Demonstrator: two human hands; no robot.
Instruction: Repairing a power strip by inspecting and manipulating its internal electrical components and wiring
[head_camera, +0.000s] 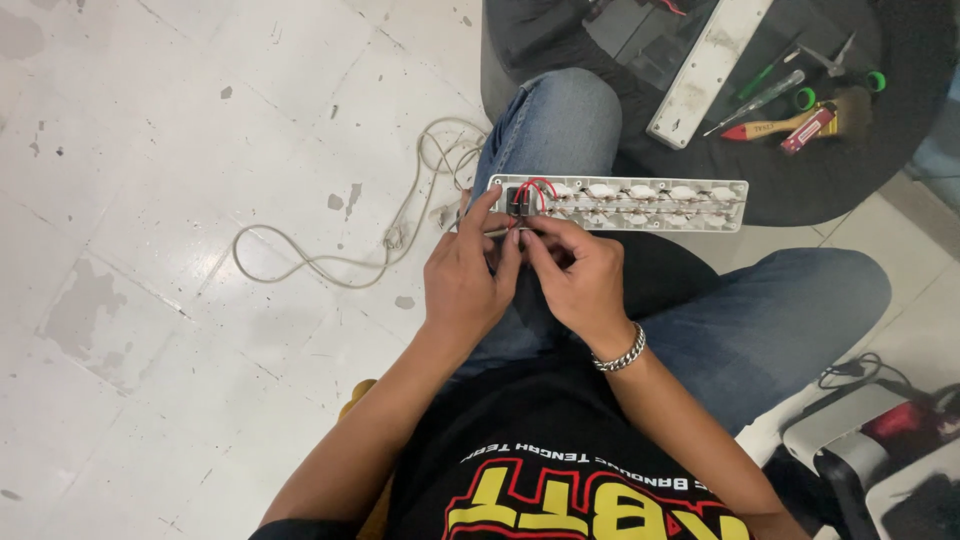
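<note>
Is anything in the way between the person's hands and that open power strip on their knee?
Nothing visible. The left hand and right hand already touch the open power strip at its wired end, fingertips by the red wires.

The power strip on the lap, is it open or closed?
Open. The power strip shows bare metal contacts and red wires; its white cover lies apart on the dark table.

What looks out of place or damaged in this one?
The power strip lies opened on the person's lap, contacts and red wires exposed; its cover sits apart on the dark table. Both hands, left and right, pinch at the wired end.
</note>
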